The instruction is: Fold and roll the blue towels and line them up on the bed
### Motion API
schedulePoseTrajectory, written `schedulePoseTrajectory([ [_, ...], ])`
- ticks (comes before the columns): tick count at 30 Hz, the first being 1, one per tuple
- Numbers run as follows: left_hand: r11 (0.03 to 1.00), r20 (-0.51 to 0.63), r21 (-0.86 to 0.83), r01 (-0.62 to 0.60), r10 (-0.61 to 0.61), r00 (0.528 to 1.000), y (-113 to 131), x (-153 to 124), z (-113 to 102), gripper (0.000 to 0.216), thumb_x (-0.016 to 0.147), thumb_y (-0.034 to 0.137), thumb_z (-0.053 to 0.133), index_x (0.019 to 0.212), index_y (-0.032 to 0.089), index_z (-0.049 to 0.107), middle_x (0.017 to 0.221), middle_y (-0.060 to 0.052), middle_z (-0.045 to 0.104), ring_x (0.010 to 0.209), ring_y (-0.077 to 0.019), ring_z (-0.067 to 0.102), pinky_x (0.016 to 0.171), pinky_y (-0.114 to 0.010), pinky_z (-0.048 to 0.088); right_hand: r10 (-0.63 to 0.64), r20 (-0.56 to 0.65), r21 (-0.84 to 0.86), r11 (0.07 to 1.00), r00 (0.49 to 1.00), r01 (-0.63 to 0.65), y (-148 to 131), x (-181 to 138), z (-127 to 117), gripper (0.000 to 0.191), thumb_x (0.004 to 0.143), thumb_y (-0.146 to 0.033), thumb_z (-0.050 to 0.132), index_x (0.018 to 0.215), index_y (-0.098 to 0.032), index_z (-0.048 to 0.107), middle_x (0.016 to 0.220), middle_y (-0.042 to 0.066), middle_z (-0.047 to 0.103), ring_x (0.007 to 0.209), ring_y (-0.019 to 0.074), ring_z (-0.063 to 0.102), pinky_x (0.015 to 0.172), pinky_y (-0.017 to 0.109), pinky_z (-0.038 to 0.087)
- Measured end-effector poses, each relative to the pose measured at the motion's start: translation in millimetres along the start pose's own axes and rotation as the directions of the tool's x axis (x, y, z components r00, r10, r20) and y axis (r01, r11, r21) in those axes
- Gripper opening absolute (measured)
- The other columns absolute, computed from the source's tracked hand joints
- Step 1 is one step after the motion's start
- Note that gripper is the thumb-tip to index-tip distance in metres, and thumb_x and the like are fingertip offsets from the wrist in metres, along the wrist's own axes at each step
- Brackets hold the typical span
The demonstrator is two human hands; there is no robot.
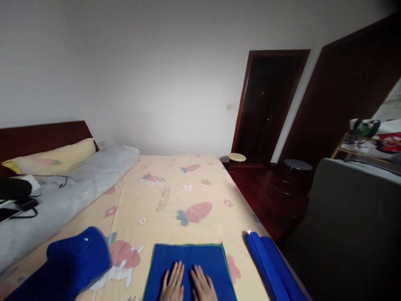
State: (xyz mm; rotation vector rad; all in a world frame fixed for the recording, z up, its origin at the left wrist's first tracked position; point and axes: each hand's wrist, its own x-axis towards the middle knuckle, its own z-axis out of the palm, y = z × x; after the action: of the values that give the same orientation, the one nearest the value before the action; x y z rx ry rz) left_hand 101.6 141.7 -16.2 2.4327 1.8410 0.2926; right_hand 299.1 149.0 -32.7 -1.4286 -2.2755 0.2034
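A blue cloth (pixel 188 255) with green edging lies flat on the bed, its near end cut off by the bottom of the view. My left hand (pixel 173 284) rests palm down on it, fingers stretched forward. Beside it, my right hand (pixel 203 284) also lies flat on the cloth with fingers extended. Neither hand grips anything. To the left is a crumpled blue cloth (pixel 78 261). On the right, along the bed's edge, lies more blue fabric (pixel 272 263), folded or rolled lengthwise.
The bed (pixel 175 175) has a yellow carrot-print sheet. A grey rolled quilt (pixel 90 179), a yellow pillow (pixel 56 156) and dark devices with cables (pixel 26 205) lie left. Right of the bed are a cream stool (pixel 237 157), a dark stool (pixel 297 164) and a grey panel (pixel 351 225).
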Motion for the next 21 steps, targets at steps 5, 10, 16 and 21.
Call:
schedulePoseTrajectory([
  [5,1.0,-0.005,-0.009,0.008,-0.008,1.0,-8,41,-15,0.055,0.093,0.027,0.031,0.143,0.037,0.012,0.154,0.004,0.027,0.14,-0.0193,0.033,0.112,-0.044,0.031,-0.08,0.115,0.056,0.996,0.99,0.074,8,50,-24,0.051,0.093,-0.045,0.038,0.143,-0.037,0.03,0.147,-0.001,0.037,0.134,0.0239,0.04,0.108,0.045,0.039],
  [10,0.947,0.008,0.079,0.312,-0.313,0.95,-69,38,-46,0.052,0.094,0.045,0.024,0.144,0.036,0.017,0.157,0.002,0.022,0.144,-0.0198,0.022,0.115,-0.051,0.019,0.243,0.036,-0.061,0.969,0.969,-0.24,78,38,-55,0.055,0.092,-0.054,0.033,0.143,-0.034,0.029,0.151,0.001,0.031,0.139,0.0252,0.031,0.111,0.053,0.031],
  [16,0.907,0.078,0.189,0.376,-0.395,0.915,-79,40,-67,0.055,0.092,0.048,0.025,0.145,0.034,0.021,0.157,0.0,0.02,0.145,-0.0204,0.018,0.116,-0.054,0.01,0.324,0.062,-0.118,0.942,0.944,-0.316,97,37,-61,0.059,0.091,-0.058,0.029,0.143,-0.031,0.029,0.152,0.003,0.029,0.14,0.0248,0.027,0.113,0.055,0.027],
  [21,0.93,-0.091,0.207,0.303,-0.291,0.953,-42,34,-59,0.053,0.091,0.033,0.026,0.144,0.029,0.022,0.155,-0.002,0.027,0.144,-0.0253,0.022,0.115,-0.059,0.009,0.323,-0.112,-0.179,0.923,0.94,-0.339,63,30,-41,0.058,0.09,-0.057,0.034,0.138,-0.026,0.042,0.148,0.008,0.036,0.137,0.0301,0.035,0.11,0.058,0.03],
])
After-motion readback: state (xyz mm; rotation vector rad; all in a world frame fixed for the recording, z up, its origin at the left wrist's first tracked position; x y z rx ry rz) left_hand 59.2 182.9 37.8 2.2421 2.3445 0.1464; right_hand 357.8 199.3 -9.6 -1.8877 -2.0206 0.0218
